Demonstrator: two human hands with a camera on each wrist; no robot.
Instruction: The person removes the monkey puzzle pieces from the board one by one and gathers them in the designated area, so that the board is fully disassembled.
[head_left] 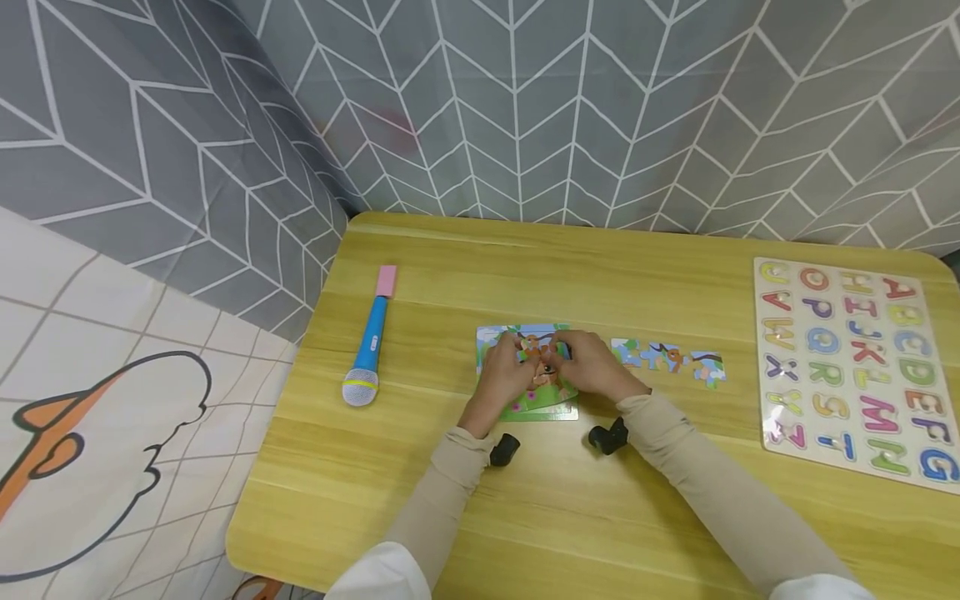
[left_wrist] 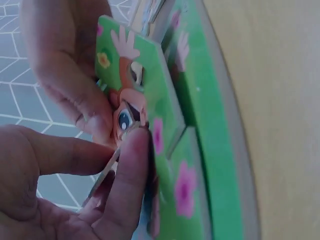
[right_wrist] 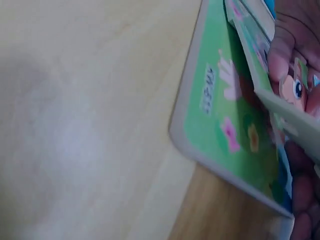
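Observation:
Both hands meet over a small picture puzzle board [head_left: 561,414] with a green border, near the middle of the table. Joined jigsaw pieces [left_wrist: 150,95], showing a brown cartoon animal and pink flowers, are tilted up off the board. My left hand [head_left: 498,382] pinches a jigsaw piece [left_wrist: 102,177] between thumb and forefinger, beside the animal's eye. From the other side, my right hand [head_left: 594,365] grips the joined pieces near the eye; its fingers [right_wrist: 304,195] partly show beneath them. The hands hide much of the picture.
More jigsaw pieces [head_left: 667,358] lie to the right of the board. A wooden alphabet board [head_left: 847,462] is at the far right. On the left lie a blue toy microphone [head_left: 371,337] and a pink block [head_left: 386,281]. Black wrist devices [head_left: 504,450] hang below the wrists.

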